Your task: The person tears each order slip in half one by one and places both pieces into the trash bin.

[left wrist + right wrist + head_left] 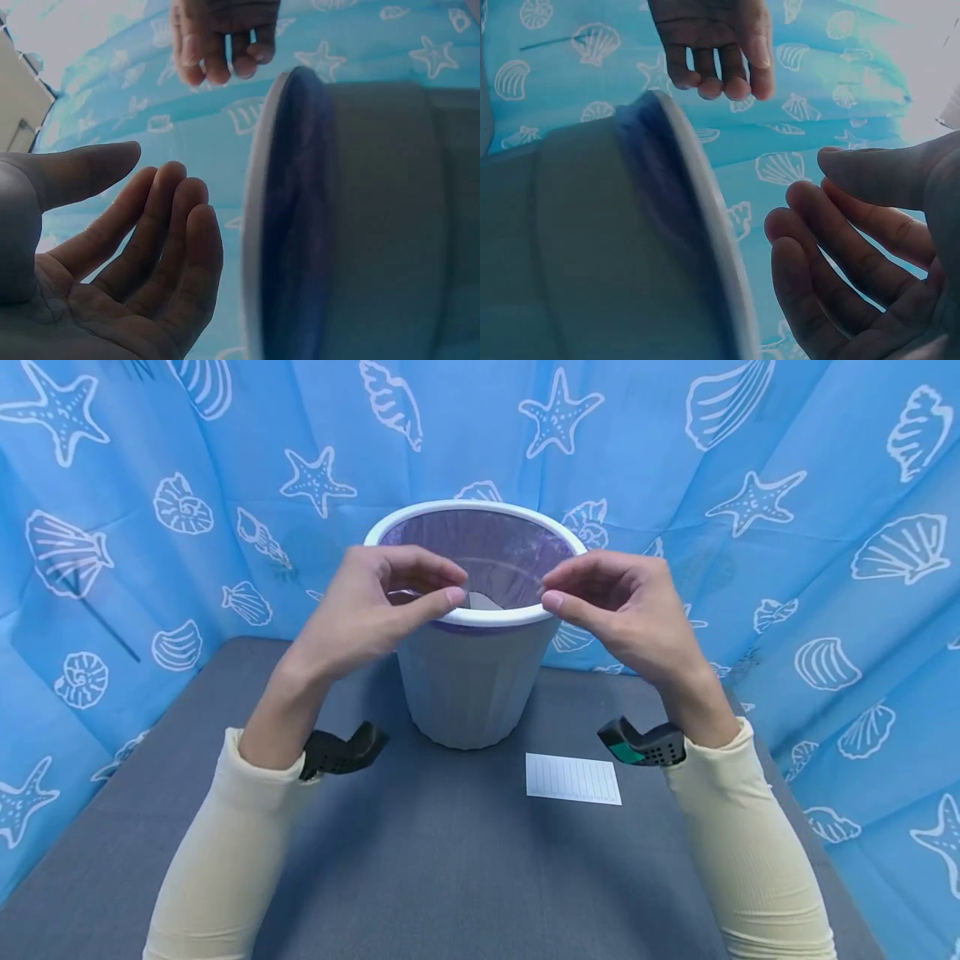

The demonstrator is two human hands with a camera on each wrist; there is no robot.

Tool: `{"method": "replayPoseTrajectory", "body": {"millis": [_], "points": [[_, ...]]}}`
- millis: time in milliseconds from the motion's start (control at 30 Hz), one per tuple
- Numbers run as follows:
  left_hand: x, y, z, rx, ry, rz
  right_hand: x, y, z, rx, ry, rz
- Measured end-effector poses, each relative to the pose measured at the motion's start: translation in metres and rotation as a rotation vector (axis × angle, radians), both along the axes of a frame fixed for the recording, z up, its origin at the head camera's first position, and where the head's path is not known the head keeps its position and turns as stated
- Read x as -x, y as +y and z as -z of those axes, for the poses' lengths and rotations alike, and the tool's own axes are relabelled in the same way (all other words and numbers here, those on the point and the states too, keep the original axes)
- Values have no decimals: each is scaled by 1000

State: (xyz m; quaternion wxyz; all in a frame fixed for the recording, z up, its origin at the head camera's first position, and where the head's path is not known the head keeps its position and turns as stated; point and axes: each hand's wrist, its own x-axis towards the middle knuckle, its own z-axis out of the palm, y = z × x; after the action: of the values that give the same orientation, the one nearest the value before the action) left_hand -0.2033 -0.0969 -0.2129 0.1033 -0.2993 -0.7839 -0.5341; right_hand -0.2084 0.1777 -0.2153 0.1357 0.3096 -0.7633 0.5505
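A light grey bin (472, 685) with a white rim (480, 620) stands upright on the table, lined with a purple bag (517, 552). My left hand (363, 610) hovers near the rim's left side, fingers loosely bent, thumb apart from them. On the opposite side hangs my right hand (630, 606), its fingers bent in the same loose way. Both wrist views show a gap between the rim and the left hand (142, 262) and right hand (862, 262). Neither hand holds anything. Something pale (483, 602) shows inside the bin; its kind is unclear.
A white card with ruled lines (573, 778) lies flat on the dark grey tabletop (465, 860), right of the bin's base. Behind the table hangs a blue curtain (465, 427) printed with shells and starfish. Each wrist wears a black device (345, 750).
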Motion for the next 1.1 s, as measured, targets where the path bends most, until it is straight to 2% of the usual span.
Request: {"method": "replayPoseTrajectory", "body": {"millis": [200, 333, 533, 667, 833, 1100], "points": [[-16, -6, 32, -63, -48, 35, -13, 7, 34, 46, -50, -12], [-24, -8, 55, -75, -93, 31, -20, 13, 61, 56, -77, -10], [-23, -6, 92, -77, -156, 42, -27, 26, 104, 54, -144, 2], [-19, -2, 114, -73, -206, 55, -31, 35, 127, 49, -184, 27], [-15, 5, 136, -54, -244, 68, -34, 44, 143, 29, -213, 50], [-11, 24, 158, -19, -249, 89, -28, 56, 153, 4, -217, 101]]}}
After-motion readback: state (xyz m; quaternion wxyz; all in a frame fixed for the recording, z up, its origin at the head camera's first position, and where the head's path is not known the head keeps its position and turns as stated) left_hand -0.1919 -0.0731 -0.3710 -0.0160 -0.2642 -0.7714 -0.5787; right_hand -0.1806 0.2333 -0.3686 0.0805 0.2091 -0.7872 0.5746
